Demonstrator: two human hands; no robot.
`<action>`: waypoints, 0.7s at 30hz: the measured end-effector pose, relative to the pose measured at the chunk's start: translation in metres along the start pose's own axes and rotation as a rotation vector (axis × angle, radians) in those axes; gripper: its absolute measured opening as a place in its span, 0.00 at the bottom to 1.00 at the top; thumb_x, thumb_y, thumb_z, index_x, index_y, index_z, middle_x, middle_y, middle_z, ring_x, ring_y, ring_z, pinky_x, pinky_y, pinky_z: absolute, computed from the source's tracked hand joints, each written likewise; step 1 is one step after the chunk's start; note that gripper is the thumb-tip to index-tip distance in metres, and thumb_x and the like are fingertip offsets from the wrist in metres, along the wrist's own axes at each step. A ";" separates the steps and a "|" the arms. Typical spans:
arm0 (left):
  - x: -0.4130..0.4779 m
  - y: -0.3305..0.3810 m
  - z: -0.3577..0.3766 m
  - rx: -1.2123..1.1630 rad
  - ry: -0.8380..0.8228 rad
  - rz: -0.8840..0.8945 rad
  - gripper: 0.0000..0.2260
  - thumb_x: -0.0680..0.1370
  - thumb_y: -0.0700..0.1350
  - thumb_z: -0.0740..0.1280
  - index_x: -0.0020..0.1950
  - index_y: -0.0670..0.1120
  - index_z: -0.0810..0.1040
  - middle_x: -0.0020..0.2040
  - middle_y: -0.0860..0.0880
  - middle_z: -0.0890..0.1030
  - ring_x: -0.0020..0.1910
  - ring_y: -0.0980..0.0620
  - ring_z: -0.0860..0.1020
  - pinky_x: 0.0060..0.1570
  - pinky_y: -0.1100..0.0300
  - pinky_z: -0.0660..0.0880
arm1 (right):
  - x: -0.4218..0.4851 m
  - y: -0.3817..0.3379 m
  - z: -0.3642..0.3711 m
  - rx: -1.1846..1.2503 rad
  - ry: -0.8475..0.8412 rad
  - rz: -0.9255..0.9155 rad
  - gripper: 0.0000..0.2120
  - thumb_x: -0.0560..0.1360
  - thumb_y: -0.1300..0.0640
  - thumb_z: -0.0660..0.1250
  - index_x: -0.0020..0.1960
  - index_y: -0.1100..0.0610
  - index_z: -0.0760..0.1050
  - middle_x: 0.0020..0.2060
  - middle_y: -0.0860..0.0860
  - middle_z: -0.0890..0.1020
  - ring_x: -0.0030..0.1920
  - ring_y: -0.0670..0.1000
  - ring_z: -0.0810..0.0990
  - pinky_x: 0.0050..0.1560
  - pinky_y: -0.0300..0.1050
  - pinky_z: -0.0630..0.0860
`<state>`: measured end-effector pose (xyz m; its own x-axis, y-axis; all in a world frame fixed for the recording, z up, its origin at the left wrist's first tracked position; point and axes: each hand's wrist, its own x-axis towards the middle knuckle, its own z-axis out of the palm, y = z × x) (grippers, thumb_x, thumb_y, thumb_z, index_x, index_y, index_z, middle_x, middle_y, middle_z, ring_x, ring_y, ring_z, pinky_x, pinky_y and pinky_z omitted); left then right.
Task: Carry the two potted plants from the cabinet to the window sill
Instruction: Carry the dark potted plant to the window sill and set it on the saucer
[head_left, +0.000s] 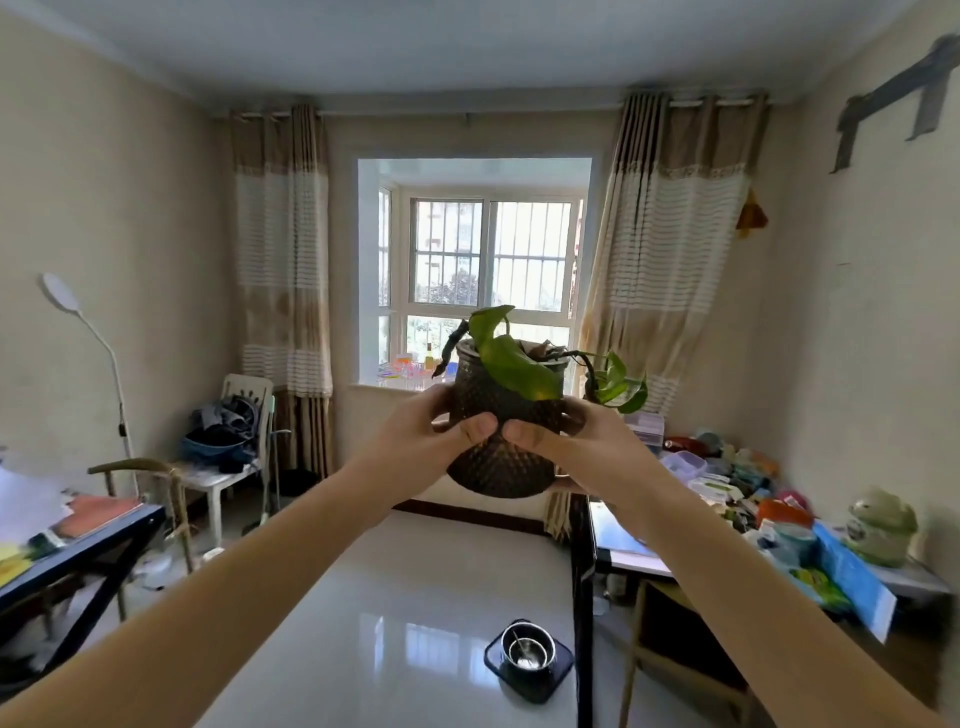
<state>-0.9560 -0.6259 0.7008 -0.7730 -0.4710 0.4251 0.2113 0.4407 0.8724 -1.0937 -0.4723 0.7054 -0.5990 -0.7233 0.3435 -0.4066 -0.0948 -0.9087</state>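
Note:
I hold a dark brown, bumpy-textured potted plant (501, 462) out in front of me at chest height. Green leaves and a trailing stem hang over its rim to the right. My left hand (431, 436) grips the pot's left side and my right hand (566, 441) grips its right side, thumbs meeting across the front. The window sill (384, 385) lies straight ahead at the far end of the room, below the barred bay window, with several small colourful items on it. No second plant and no cabinet are in view.
A glossy tiled floor (415, 597) runs toward the window. A cluttered table (753, 499) stands on the right, a dark desk (78, 551) on the left, a white chair (234, 447) piled with clothes beyond. A small steel bowl on a black tray (527, 656) sits on the floor.

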 end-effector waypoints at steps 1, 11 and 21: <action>0.010 -0.006 -0.006 0.003 -0.005 0.000 0.28 0.72 0.58 0.74 0.69 0.49 0.77 0.65 0.53 0.82 0.63 0.49 0.81 0.64 0.41 0.78 | 0.010 0.002 0.005 0.011 0.002 0.000 0.21 0.67 0.48 0.80 0.58 0.50 0.82 0.54 0.48 0.87 0.53 0.50 0.87 0.55 0.56 0.84; 0.123 -0.076 -0.039 -0.012 -0.019 0.010 0.32 0.69 0.60 0.73 0.70 0.49 0.76 0.67 0.54 0.81 0.64 0.50 0.81 0.65 0.42 0.77 | 0.133 0.045 0.025 0.003 0.008 0.036 0.23 0.66 0.49 0.80 0.59 0.51 0.81 0.54 0.46 0.86 0.53 0.50 0.86 0.53 0.55 0.84; 0.263 -0.139 -0.039 0.003 0.029 -0.028 0.24 0.79 0.48 0.71 0.73 0.45 0.72 0.69 0.48 0.79 0.67 0.47 0.78 0.68 0.44 0.75 | 0.286 0.103 0.005 0.012 -0.025 0.016 0.24 0.66 0.48 0.80 0.60 0.51 0.81 0.55 0.47 0.86 0.54 0.49 0.85 0.51 0.53 0.85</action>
<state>-1.1656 -0.8405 0.7003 -0.7609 -0.5051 0.4074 0.1879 0.4295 0.8833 -1.3034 -0.6920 0.7093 -0.5876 -0.7419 0.3230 -0.3890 -0.0910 -0.9167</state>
